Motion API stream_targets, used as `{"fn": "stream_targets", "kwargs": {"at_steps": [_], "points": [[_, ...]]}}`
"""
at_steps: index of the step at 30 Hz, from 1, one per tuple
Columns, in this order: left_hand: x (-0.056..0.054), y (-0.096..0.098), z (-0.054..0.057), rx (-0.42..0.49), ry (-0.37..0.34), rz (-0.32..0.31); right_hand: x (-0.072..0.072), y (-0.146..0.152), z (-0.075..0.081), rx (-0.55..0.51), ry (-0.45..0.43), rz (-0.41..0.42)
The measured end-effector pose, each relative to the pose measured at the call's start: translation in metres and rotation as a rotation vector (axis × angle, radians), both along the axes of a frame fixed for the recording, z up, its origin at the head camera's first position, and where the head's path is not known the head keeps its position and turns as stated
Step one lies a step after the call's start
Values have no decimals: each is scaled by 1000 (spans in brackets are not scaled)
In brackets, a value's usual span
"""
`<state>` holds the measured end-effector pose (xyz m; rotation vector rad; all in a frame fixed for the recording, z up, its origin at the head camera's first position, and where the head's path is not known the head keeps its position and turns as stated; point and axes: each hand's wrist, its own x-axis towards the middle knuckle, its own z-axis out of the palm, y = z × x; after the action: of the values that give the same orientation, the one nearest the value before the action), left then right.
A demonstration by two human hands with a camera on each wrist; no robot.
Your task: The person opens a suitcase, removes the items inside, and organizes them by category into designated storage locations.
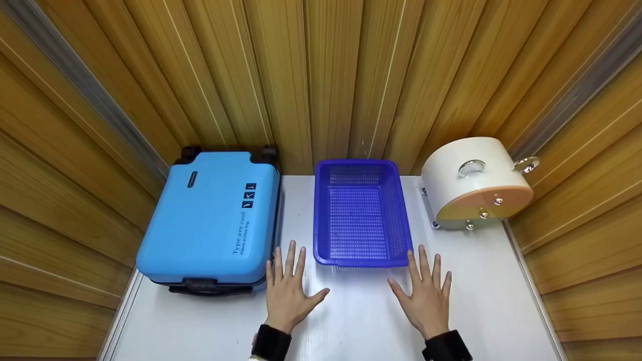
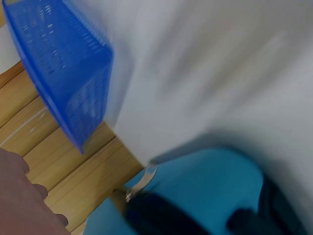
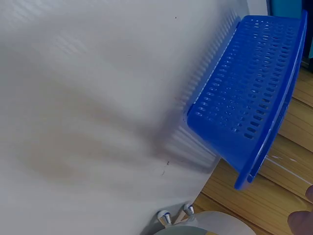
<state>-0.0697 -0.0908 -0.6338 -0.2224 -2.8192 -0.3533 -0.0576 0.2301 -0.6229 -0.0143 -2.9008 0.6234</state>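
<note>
My left hand point(image 1: 289, 297) is held over the white table with its fingers spread, between a blue suitcase point(image 1: 205, 215) and a purple-blue plastic basket point(image 1: 321, 262). The suitcase lies flat, its handle toward me. My right hand point(image 1: 426, 300) has its fingers spread too, near the basket's front right corner; whether the index fingertip touches the rim I cannot tell. Neither hand holds anything. No contents show in the perforated basket. In the left wrist view, fingertips point(image 2: 39, 191) appear at the lower left, with the basket point(image 2: 88, 93) above them.
At the back right stands a white rounded cabinet point(image 1: 471, 160) with a coloured front, silver knobs and ring-shaped metal pieces. Wood-panelled walls point(image 1: 331, 75) enclose the white table point(image 1: 351, 321) at the back and both sides.
</note>
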Motion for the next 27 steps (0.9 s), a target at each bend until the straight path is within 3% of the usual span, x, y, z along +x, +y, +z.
{"fn": "stream_targets", "kwargs": {"at_steps": [7, 14, 18, 22, 24, 27], "points": [[-22, -35, 39, -11, 19, 55, 0, -14, 10, -24, 31, 38], [-52, -87, 68, -34, -39, 117, 5, -31, 12, -28, 41, 77], [-61, -109, 71, -37, -149, 129, 9, -39, 7, -30, 45, 94], [-63, -117, 65, -31, -238, 126, 12, -44, 3, -28, 53, 100], [-64, -117, 61, -31, -223, 136, 13, -45, 0, -33, 51, 106], [-63, -115, 55, -14, -142, 146, 15, -48, -3, -39, 55, 114]]}}
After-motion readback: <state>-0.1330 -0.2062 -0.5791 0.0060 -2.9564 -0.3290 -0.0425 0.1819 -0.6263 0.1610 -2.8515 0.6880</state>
